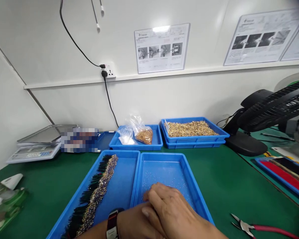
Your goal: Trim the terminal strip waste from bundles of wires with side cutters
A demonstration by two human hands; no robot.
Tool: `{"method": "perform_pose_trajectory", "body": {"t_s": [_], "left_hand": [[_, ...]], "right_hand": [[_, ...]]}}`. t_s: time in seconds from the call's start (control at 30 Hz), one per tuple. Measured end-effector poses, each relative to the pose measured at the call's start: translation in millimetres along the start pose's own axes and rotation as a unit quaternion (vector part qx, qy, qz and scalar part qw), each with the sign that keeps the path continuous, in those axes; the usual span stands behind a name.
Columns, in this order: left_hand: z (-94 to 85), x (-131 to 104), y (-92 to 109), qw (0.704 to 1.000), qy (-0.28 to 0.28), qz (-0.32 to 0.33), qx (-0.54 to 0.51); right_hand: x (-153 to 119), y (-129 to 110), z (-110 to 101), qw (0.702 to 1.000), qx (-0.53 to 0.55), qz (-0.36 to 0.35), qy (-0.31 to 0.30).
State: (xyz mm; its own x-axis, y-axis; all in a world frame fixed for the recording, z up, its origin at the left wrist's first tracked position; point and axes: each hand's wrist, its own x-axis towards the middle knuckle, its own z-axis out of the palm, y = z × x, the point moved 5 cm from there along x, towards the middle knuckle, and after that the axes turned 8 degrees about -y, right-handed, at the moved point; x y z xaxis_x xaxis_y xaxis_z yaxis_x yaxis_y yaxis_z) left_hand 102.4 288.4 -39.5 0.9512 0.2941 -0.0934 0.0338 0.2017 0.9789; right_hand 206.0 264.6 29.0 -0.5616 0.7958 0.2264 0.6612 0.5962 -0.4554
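Note:
Over the near part of the right blue tray [161, 157], my two hands overlap. My right hand [176, 205] lies across the front of my left, its fingers curled closed; anything inside them is hidden. My left hand [136, 219], with a watch [112, 224] on the wrist, is mostly covered and its fingers do not show. Tiny pale specks dot the bottom of that tray. Beside it, the left blue tray [126, 176] holds a long row of dark green-black strands with gold-coloured metal ends [99, 189].
Red-handled cutting pliers [246, 227] lie at the right. Behind stand a tray with plastic bags [142, 134], stacked trays of small gold pieces [193, 129], a scale [37, 146] and a black fan [261, 116]. A tray with red and black contents [284, 176] sits far right.

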Motion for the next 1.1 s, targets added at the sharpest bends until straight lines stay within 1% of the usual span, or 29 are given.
{"method": "perform_pose_trajectory", "body": {"t_s": [0.07,0.1,0.13,0.17,0.23,0.27,0.3,0.33,0.37,0.43,0.47,0.5,0.6,0.63,0.73,0.8,0.83,0.9,0.97,1.03,1.07,1.1], "left_hand": [[2.8,2.0,-0.8,0.998,0.011,-0.036,-0.046],[3.3,2.9,1.1,0.995,0.017,-0.053,-0.081],[3.1,4.0,4.8,0.991,0.019,-0.061,-0.116],[1.8,5.0,9.9,0.986,0.025,-0.06,-0.153],[-2.1,6.8,19.1,0.976,0.026,-0.052,-0.209],[-3.6,7.2,22.1,0.972,0.02,-0.048,-0.228],[-4.7,7.3,23.6,0.969,0.012,-0.046,-0.241],[-5.3,6.9,23.6,0.967,0.003,-0.047,-0.249],[-5.3,6.3,22.2,0.966,-0.008,-0.052,-0.255],[-4.2,4.5,17.6,0.963,-0.028,-0.071,-0.259],[-3.3,3.8,15.6,0.962,-0.039,-0.083,-0.258],[-2.2,3.3,14.5,0.961,-0.05,-0.094,-0.255],[1.4,2.9,15.5,0.956,-0.081,-0.123,-0.255],[3.0,2.8,16.2,0.952,-0.091,-0.137,-0.258],[7.1,2.1,16.1,0.942,-0.105,-0.181,-0.261],[8.4,1.7,14.0,0.943,-0.101,-0.199,-0.248],[8.3,1.7,12.5,0.947,-0.092,-0.201,-0.235],[5.7,2.7,9.3,0.961,-0.056,-0.187,-0.196],[1.8,4.5,7.5,0.977,-0.013,-0.153,-0.151],[-1.0,6.7,7.8,0.986,0.012,-0.109,-0.125],[-1.8,7.8,8.5,0.988,0.015,-0.088,-0.128],[-3.0,8.8,9.4,0.988,0.017,-0.069,-0.139]], "right_hand": [[0.0,2.7,-14.0,0.999,0.032,-0.014,-0.011],[-0.9,4.6,-21.2,0.997,0.065,-0.03,-0.031],[-2.3,6.4,-29.5,0.992,0.103,-0.057,-0.035],[-4.1,9.7,-38.5,0.988,0.132,-0.074,-0.018],[-7.7,21.8,-53.8,0.983,0.16,-0.046,0.073],[-9.2,26.5,-57.1,0.979,0.166,-0.028,0.112],[-9.9,28.9,-56.9,0.976,0.169,-0.013,0.134],[-9.1,28.3,-53.6,0.977,0.17,-0.01,0.128],[-7.3,25.3,-48.4,0.98,0.172,-0.017,0.099],[-3.8,16.9,-38.2,0.984,0.172,-0.043,0.012],[-3.1,14.4,-36.4,0.984,0.171,-0.047,-0.015],[-2.9,13.9,-37.3,0.984,0.172,-0.043,-0.026],[-3.9,18.7,-46.8,0.984,0.18,-0.012,0.003],[-3.8,19.0,-47.4,0.982,0.189,-0.012,0.001],[-0.9,13.4,-38.1,0.972,0.231,-0.04,-0.028],[2.5,11.4,-28.9,0.969,0.245,-0.028,-0.017],[4.1,11.5,-25.4,0.97,0.242,-0.014,-0.001],[6.0,13.2,-21.7,0.974,0.227,0.011,0.02],[5.7,14.5,-22.6,0.975,0.222,0.005,0.003],[2.4,17.9,-29.3,0.971,0.238,-0.011,-0.019],[-0.1,20.9,-34.7,0.969,0.246,-0.013,-0.015],[-2.7,24.5,-40.8,0.968,0.25,-0.011,0.003]]}}
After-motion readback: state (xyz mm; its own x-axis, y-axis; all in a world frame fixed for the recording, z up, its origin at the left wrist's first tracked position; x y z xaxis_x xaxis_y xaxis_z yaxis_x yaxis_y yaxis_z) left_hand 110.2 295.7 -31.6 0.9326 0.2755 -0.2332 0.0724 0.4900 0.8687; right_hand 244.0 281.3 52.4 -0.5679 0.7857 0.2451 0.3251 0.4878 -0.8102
